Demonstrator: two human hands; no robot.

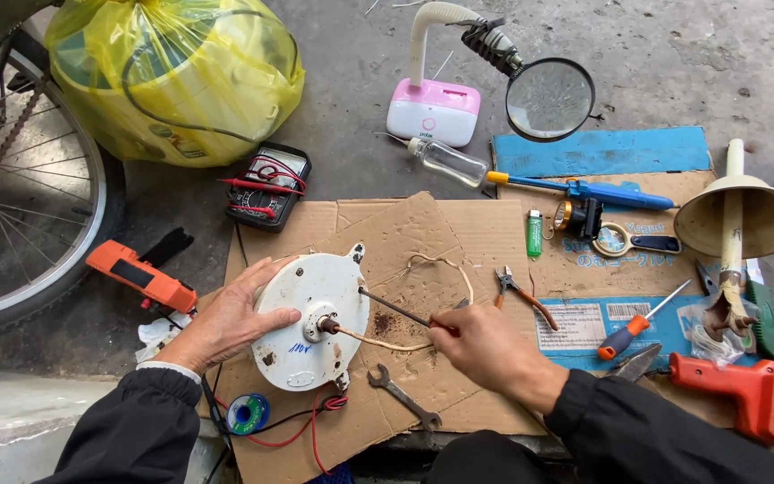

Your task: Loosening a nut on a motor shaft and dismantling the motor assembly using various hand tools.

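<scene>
A round white fan motor housing (302, 309) lies on the cardboard sheet (459, 233), its shaft (327, 325) pointing up. My left hand (226, 318) rests on the housing's left edge and steadies it. My right hand (485, 345) grips a thin dark screwdriver (396, 309) whose tip meets the housing just right of the shaft. A tan cord (405, 345) runs from the motor under my right hand.
A wrench (403, 397), pliers (521, 296), a solder spool (248, 414) and an orange-handled screwdriver (633, 327) lie near. An orange glue gun (141, 276), a multimeter (266, 185), a yellow bag (176, 76), a magnifier lamp (548, 97), an orange tool (763, 394) and a bicycle wheel (20, 197) surround the cardboard.
</scene>
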